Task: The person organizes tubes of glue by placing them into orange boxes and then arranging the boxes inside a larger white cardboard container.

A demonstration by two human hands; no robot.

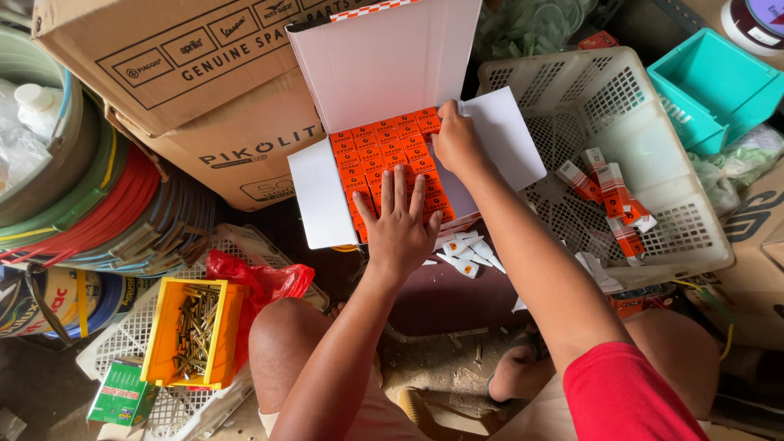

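A white cardboard box [320,196] with its flaps open stands in front of me, packed with rows of small orange cartons [384,147]. My left hand [400,222] lies flat, fingers spread, pressing on the near rows of cartons. My right hand [456,139] reaches to the box's far right corner, fingers curled on the cartons there beside the white right flap [510,139]. It is unclear whether it grips a carton. My bare knees show below.
A white plastic basket [670,220] at right holds a few orange-and-white cartons [612,192]. A teal bin [719,86] sits behind it. Brown cardboard boxes [188,73] stand at left, with coiled hoses [98,212], a yellow tray of metal parts [192,331] and a red bag [261,282].
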